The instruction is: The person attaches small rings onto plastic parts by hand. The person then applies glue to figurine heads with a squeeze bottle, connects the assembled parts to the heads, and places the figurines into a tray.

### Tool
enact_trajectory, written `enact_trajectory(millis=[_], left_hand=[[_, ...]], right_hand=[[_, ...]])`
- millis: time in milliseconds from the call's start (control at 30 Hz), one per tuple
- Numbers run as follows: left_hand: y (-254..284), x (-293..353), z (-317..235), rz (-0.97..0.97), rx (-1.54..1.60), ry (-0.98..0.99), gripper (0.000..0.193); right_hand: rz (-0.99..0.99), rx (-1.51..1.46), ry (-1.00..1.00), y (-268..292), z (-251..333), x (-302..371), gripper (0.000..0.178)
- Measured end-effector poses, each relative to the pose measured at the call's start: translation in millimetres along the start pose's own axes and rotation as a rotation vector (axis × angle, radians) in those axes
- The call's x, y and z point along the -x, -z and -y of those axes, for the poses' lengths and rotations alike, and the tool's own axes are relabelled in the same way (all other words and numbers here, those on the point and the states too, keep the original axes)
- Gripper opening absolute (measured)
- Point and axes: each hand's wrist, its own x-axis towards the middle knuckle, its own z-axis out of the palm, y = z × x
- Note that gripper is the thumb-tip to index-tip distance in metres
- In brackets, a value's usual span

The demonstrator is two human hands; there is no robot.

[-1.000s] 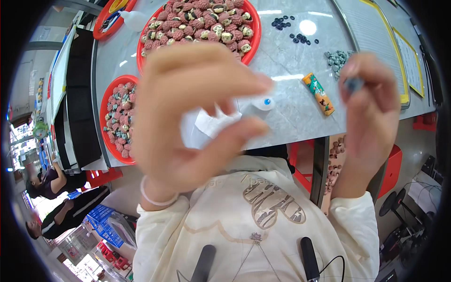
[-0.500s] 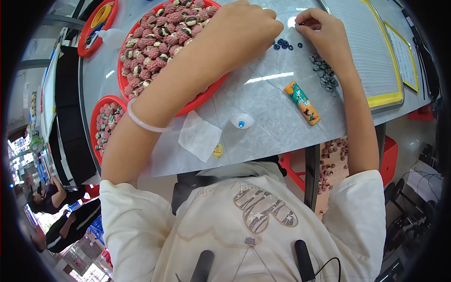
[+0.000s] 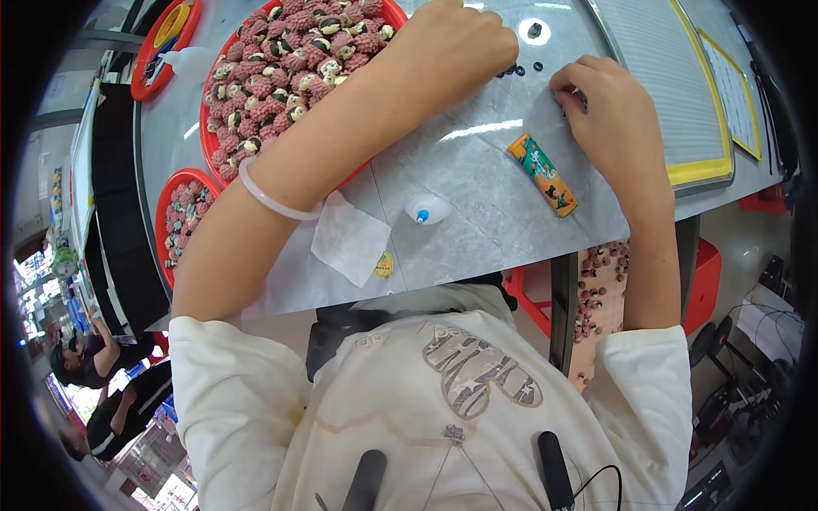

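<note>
Moved: both hands had come slightly nearer since half a second before, beads unchanged.
Left hand (image 3: 456,43): curled loosely, fingertips down by the small dark beads (image 3: 517,70); whether it pinched one, I could not tell.
Right hand (image 3: 607,111): fingers bunched on the desk (image 3: 477,179), grip hidden.
Beads: far centre, beside the red tray (image 3: 213,162).
Handling: probably light, hard, rolling; pinch singly with fingertips.

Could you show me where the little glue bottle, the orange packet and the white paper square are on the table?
glue bottle (image 3: 429,209): head view, on its white body beside the blue cap.
orange packet (image 3: 543,174): head view, on the middle of its printed face.
white paper square (image 3: 349,239): head view, on its flat centre.
</note>
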Motion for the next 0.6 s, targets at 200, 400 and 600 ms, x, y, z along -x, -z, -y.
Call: enact_trajectory(millis=[200,400,600], left_hand=[[-6,-1,2,-0.042,0.094,0.066,0.004],[-2,1,3,0.007,0.087,0.096,0.007],[35,16,-2,-0.152,0.483,0.275,0.013]], right_hand=[[0.045,0.13,0.068,1,1,0,0.012],[-0.039,-0.254,-0.008,8,-7,8,0.014],[-0.042,-0.946,-0.147,28,2,17,0.012]])
